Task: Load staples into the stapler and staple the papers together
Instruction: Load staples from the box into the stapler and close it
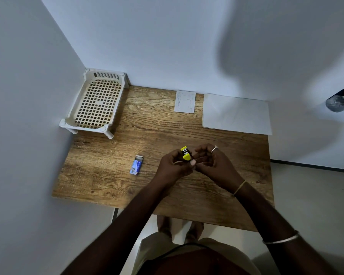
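Closest to the lens, the left forearm [127, 215] and right forearm [262, 213] converge over the near middle of the surface [107, 181], which brings both hands together where I can watch them. The left grip [175, 165] is wrapped round the stapler [185, 154], a small yellow-and-black one, and holds it up with its far end pointing away. I judge it is held like that so the other hand can get at the magazine. The right grip [213, 162] sits just beside the stapler with its fingers [202, 153] curled inward. It may be pinching a strip of staples, but anything that small would be hidden from this angle, so I cannot tell whether it holds something.

Left of the hands, near but apart from them, the staple box [136, 165] lies flat with its far flap open, which suits drawing staples from it within easy reach. I take the step in hand to be the loading, with the stapling not yet begun. The papers [236, 114] lie well away at the far right corner, flat and with nothing on them, probably parked clear of the work until the stapler is ready. A small card [185, 101] lies just left of them at the far edge, and a white lattice basket [96, 104] stands on short legs in the far left corner.
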